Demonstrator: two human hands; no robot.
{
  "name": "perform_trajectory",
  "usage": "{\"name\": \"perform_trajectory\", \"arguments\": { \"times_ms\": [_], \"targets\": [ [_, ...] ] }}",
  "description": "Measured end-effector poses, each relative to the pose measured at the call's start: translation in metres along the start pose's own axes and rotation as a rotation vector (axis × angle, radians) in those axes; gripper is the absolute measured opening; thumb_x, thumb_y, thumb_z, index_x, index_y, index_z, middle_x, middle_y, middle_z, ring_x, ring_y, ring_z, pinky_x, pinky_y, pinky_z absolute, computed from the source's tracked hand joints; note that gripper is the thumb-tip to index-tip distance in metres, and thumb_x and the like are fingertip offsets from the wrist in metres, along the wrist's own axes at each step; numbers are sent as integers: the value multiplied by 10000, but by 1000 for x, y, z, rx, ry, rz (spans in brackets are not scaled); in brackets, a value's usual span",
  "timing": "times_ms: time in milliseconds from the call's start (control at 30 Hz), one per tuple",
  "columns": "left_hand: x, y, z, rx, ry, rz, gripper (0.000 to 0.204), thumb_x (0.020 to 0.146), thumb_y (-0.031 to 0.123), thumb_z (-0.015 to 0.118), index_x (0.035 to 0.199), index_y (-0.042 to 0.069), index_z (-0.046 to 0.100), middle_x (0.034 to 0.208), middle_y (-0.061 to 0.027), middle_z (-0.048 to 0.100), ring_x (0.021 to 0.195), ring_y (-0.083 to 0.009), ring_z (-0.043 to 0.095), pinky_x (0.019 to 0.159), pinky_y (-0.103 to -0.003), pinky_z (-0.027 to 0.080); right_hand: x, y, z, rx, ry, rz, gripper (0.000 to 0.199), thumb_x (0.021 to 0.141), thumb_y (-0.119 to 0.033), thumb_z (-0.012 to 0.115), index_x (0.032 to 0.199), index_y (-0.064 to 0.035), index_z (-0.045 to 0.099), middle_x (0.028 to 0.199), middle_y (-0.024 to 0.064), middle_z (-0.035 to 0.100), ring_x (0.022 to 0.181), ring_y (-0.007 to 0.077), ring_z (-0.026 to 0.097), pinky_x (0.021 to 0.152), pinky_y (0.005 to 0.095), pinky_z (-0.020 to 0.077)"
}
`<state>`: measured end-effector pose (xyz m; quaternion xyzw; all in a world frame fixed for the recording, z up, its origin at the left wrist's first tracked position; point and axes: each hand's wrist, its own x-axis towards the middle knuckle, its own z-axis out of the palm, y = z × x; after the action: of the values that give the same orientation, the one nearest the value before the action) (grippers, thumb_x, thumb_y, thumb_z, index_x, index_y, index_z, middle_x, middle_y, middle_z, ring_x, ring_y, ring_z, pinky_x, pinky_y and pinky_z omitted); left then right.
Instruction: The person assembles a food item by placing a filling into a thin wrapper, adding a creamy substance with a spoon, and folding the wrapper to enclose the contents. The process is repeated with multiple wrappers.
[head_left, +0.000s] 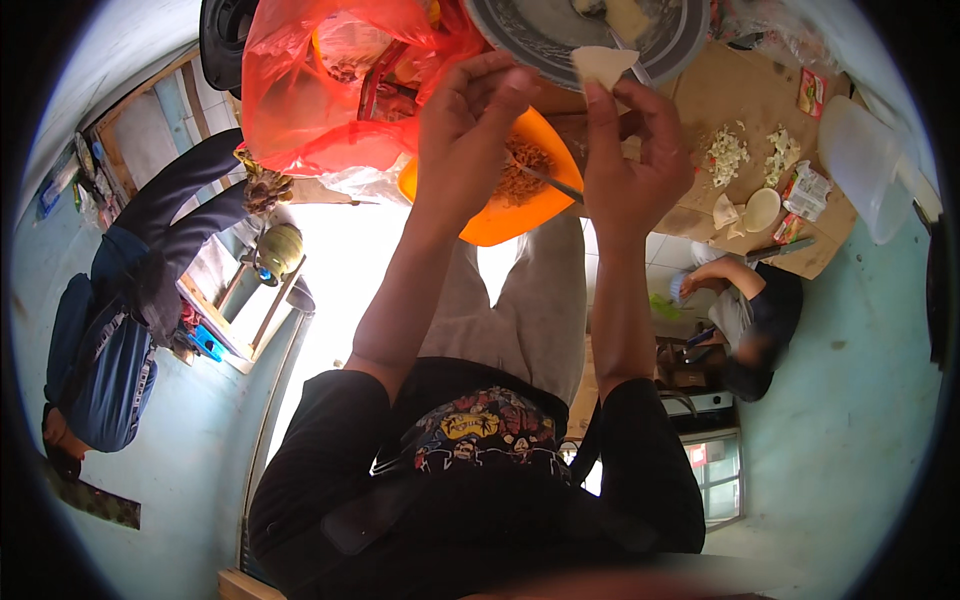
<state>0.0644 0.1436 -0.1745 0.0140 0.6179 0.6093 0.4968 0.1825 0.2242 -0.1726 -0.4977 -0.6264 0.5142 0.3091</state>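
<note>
Between the thumb and fingers of my right hand (640,155) is a pale, thin dough wrapper (603,66), roughly fan-shaped, held up at the near rim of a grey basin (490,28). To its left, my left hand (468,130) has its fingers curled with the thumb tip close to the fingertips; whether anything small sits between them is hidden. Below and between both hands stands an orange bowl (490,228) with a brown shredded filling (525,175). A metal spoon (550,182) rests in that filling. The basin contains pale, wet residue and another spoon (641,72).
A red plastic bag (290,100) lies left of the bowl. On the cardboard (690,215) at right are chopped white bits (727,155), small packets (808,190), a knife (780,250) and a clear plastic container (865,165). One person (115,330) is at left, another (765,320) at right.
</note>
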Motion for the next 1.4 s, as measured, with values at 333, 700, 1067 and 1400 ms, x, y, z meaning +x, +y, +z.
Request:
{"name": "perform_trajectory", "arguments": {
  "times_ms": [333,700,1067,1400],
  "targets": [
    [28,9,6,-371,-179,-137,450,1092,264,500,1376,-84,518,1286,-193,661,1175,-277,674,1034,-383,543,17,14,-14,-394,-223,-556,329,812,-143,809,1124,-112,709,1118,39,693,1005,266,616,858,411,488],
    [40,9,-6,-181,-174,0,427,1017,4,547,1425,-101,480,1390,-250,599,1325,-355,584,1149,-401,465,36,33,-29,-654,-103,136,319,942,-163,690,1248,-105,623,764,70,641,655,227,615,633,370,481],
    [42,11,-9,-147,-138,-55,417,989,-6,628,1384,-90,525,1321,-221,650,1261,-333,635,1104,-397,510,71,45,0,-49,69,-41,161,954,-50,675,1111,-39,712,814,52,706,668,97,646,589,243,479],
    [48,2,-9,-107,13,-68,361,1047,175,603,1300,-81,617,1197,-188,714,1153,-306,698,1011,-372,563,60,39,-2,-312,148,-142,201,983,-158,674,1129,-29,721,865,74,683,772,193,664,703,332,526]
  ]
}}
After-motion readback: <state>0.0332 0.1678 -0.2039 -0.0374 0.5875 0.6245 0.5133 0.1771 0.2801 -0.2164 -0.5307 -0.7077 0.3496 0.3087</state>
